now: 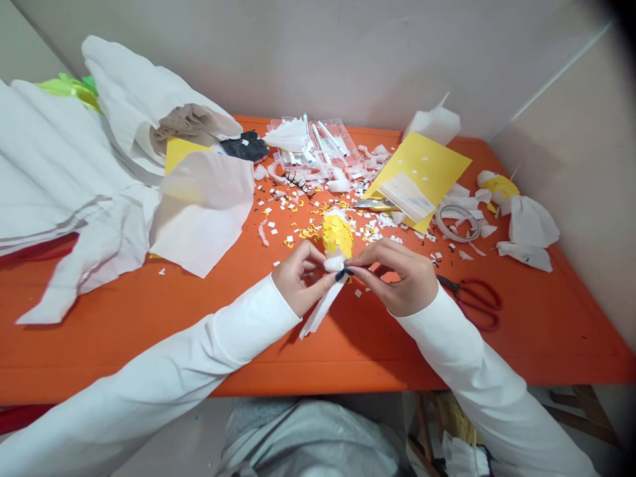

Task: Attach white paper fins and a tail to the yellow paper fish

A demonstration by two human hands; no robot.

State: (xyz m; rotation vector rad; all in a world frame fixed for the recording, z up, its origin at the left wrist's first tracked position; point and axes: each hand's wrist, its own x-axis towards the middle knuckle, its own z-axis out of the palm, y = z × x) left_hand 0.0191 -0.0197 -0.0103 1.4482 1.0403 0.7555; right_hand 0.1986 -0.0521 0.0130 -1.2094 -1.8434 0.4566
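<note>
My left hand (297, 277) and my right hand (397, 275) meet over the middle of the orange table (124, 344). Both pinch a small paper craft piece (334, 264): a white tuft with a dark bit at the fingertips and a white paper strip (320, 310) hanging down toward me. The piece's yellow scaled part (338, 233) rises just beyond the fingers. Fingers of both hands are closed on it.
Red-handled scissors (474, 299) lie right of my right hand. A yellow sheet (422, 169), a tape ring (457, 222), a clear tray of pens (318, 149) and scattered paper scraps sit behind. White paper sheets (203, 205) pile at left; crumpled paper (529, 228) at right.
</note>
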